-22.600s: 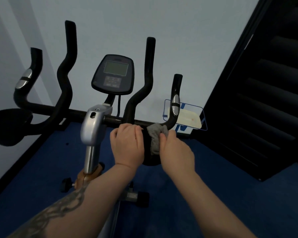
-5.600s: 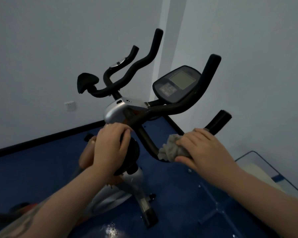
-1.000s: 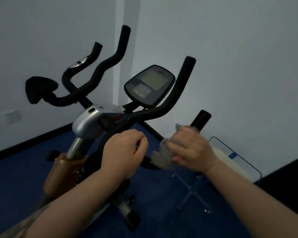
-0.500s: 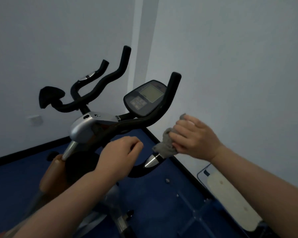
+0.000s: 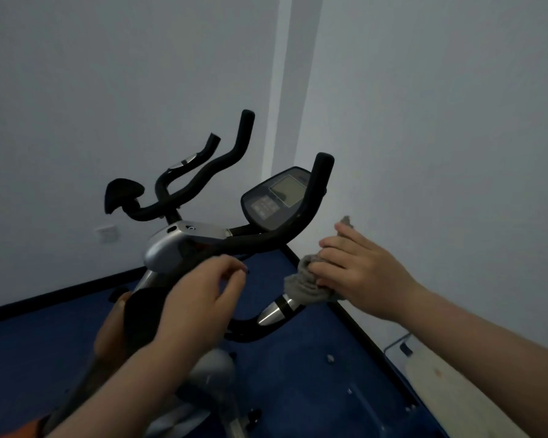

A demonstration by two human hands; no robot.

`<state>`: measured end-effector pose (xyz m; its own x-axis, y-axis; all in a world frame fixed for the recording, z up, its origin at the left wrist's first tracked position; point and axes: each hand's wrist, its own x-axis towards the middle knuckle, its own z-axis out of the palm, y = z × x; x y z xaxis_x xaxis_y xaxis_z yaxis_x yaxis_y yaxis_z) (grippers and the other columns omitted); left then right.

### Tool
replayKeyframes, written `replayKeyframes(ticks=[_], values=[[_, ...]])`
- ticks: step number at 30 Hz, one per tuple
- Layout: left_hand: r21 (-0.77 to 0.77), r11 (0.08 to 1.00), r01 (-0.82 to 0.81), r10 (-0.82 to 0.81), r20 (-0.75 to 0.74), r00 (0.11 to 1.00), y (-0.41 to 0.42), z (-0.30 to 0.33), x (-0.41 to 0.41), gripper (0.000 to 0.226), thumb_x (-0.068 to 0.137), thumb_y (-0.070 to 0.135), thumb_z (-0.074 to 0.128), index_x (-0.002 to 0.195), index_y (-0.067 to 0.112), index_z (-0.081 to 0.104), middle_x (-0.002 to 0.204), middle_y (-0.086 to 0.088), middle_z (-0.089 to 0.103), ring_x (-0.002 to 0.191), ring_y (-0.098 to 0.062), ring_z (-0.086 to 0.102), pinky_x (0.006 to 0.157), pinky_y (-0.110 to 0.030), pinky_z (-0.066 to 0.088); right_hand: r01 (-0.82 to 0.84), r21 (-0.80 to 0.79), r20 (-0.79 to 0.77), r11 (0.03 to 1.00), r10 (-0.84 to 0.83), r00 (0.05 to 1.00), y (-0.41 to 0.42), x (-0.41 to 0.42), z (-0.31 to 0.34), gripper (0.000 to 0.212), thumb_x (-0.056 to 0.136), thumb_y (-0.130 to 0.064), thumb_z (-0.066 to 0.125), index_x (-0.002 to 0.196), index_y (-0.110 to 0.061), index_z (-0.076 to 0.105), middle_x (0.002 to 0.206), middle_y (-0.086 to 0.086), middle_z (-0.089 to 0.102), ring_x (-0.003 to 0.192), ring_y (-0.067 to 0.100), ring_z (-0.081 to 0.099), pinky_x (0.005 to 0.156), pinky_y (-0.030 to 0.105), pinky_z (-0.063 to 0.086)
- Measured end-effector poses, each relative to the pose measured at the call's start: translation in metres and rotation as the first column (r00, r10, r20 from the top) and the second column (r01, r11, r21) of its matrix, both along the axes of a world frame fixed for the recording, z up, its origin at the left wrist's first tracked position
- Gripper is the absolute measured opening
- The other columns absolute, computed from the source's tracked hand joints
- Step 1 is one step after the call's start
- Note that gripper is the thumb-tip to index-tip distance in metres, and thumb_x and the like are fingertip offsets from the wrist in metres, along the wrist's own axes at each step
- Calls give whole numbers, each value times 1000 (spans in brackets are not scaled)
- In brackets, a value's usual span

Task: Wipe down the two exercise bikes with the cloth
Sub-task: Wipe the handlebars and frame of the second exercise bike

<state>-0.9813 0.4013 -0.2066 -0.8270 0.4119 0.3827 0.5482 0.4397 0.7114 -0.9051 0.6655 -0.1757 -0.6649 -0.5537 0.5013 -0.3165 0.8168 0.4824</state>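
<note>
**Right handlebar grip under the cloth**

The right hand [image 5: 359, 275] wraps the grey cloth [image 5: 307, 284] round the right handlebar [image 5: 268, 320] just above its silver sensor band [image 5: 274, 311], fingers curled over the bunched fabric. The left hand [image 5: 200, 303] hovers near the centre of the handlebar, fingers loosely bent, gripping nothing.

Judged step: wiping the right-hand bar of this bike [image 5: 184, 245]. The next move likely calls for sliding the cloth along the bar's curve toward the console [image 5: 274, 197].

Beyond the handlebar, two walls meet in a corner [image 5: 285, 90], so room is tight there; open blue floor [image 5: 298, 390] lies below. No second bike is in view.
</note>
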Motion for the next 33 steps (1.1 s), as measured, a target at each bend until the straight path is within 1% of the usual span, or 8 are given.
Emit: replayKeyframes(ticks=[4, 7, 10, 14, 17, 21, 29, 33], values=[[-67, 989, -129, 125, -69, 990, -25, 0, -32, 12, 95, 30, 53, 98, 34, 64, 79, 19, 61, 69, 3, 56, 56, -20, 40, 49, -261, 26, 964, -44, 999, -53, 1, -31, 18, 93, -23, 58, 89, -13, 73, 82, 2, 67, 78, 21, 62, 102, 43, 44], [-153, 983, -104, 76, -176, 981, -41, -23, -43, 17, 94, 20, 52, 98, 23, 68, 91, 11, 66, 82, -5, 59, 78, -29, 47, 77, -359, 202, 930, -3, 979, -106, -3, -53, 24, 94, -29, 52, 89, -18, 72, 79, -2, 67, 70, 19, 61, 77, 35, 52], [-126, 978, -165, 129, -249, 960, -50, -39, -46, 21, 90, 18, 50, 101, 19, 68, 102, 6, 65, 97, -18, 59, 90, -38, 43, 151, -281, 369, 948, -39, 929, -113, -7, -36, 27, 92, -39, 50, 88, -22, 70, 73, -6, 65, 66, 16, 61, 66, 29, 50], [-33, 974, -223, 208, -248, 946, -53, -48, -50, 18, 92, 13, 53, 102, 17, 67, 112, 4, 63, 102, -17, 56, 88, -40, 46, 257, -152, 443, 954, -166, 881, -98, 6, -19, 41, 90, -51, 39, 99, -26, 71, 83, -10, 67, 79, 11, 63, 95, 36, 49], [22, 965, -262, 261, -191, 946, -55, -50, -51, 15, 93, 9, 55, 100, 16, 67, 112, 5, 61, 101, -13, 54, 87, -40, 47, 280, -57, 492, 958, -218, 843, -132, -4, -24, 28, 88, -45, 55, 84, -20, 65, 74, -3, 61, 67, 17, 60, 69, 33, 50], [33, 962, -271, 272, -192, 943, -57, -52, -52, 15, 91, 9, 57, 98, 19, 66, 111, 8, 61, 98, -9, 52, 84, -35, 46, 369, 144, 623, 918, -374, 687, -174, -47, -36, 33, 94, -13, 49, 126, -10, 43, 108, 15, 46, 93, 31, 52, 63, 38, 32], [14, 975, -223, 221, -199, 955, -59, -54, -53, 20, 88, 9, 57, 96, 25, 64, 108, 13, 62, 94, -2, 47, 79, -28, 39, 453, 98, 690, 886, -388, 610, -171, -35, -42, 24, 104, -30, 30, 120, -13, 39, 91, 3, 45, 59, 16, 30, 48, 32, 20], [14, 979, -201, 199, -215, 956, -59, -54, -58, 19, 86, 7, 58, 94, 23, 65, 108, 11, 63, 90, -3, 49, 76, -22, 36, 561, 33, 713, 827, -413, 566, -185, -66, -41, 19, 102, -21, 42, 120, -15, 39, 100, 8, 46, 73, 27, 52, 49, 31, 28]])
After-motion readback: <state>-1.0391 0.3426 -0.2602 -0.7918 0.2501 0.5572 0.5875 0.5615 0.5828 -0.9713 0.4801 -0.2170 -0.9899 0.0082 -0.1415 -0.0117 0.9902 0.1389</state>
